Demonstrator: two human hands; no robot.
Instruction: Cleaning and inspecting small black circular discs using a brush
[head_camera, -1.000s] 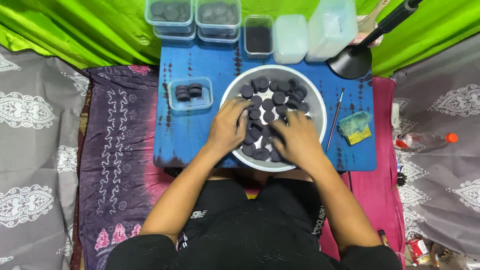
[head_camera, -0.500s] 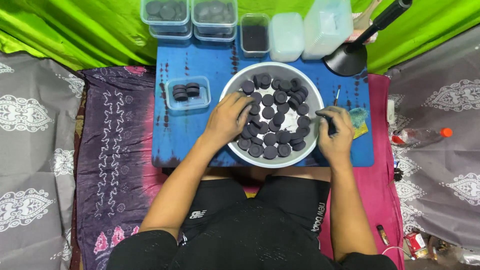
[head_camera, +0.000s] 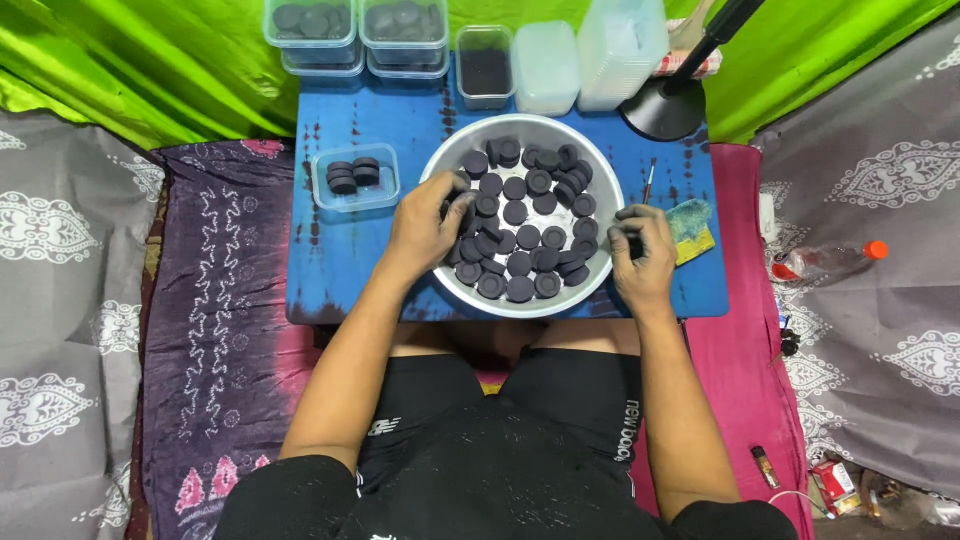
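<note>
Nearest, the person sits in black shorts on a magenta cloth (head_camera: 745, 400), with a purple patterned cloth (head_camera: 215, 340) to the left and grey patterned fabric (head_camera: 60, 300) beyond on both sides. Across the knees stands a low blue-painted table (head_camera: 345, 255). On its near middle sits a round shiny metal bowl (head_camera: 598, 262) filled with dark round flat discs (head_camera: 528, 237). The left hand (head_camera: 425, 225) curls over the bowl's left rim, fingers closed on a few discs; the right hand (head_camera: 643, 255) rests just right of the bowl, pinching one dark disc (its grip is narrow). A small clear plastic tub (head_camera: 355, 178) to the left holds several discs. At the far edge stand clear plastic boxes (head_camera: 350, 30) of discs, an empty stack, and a black lamp base (head_camera: 665, 108), against bright green fabric (head_camera: 130, 70).
</note>
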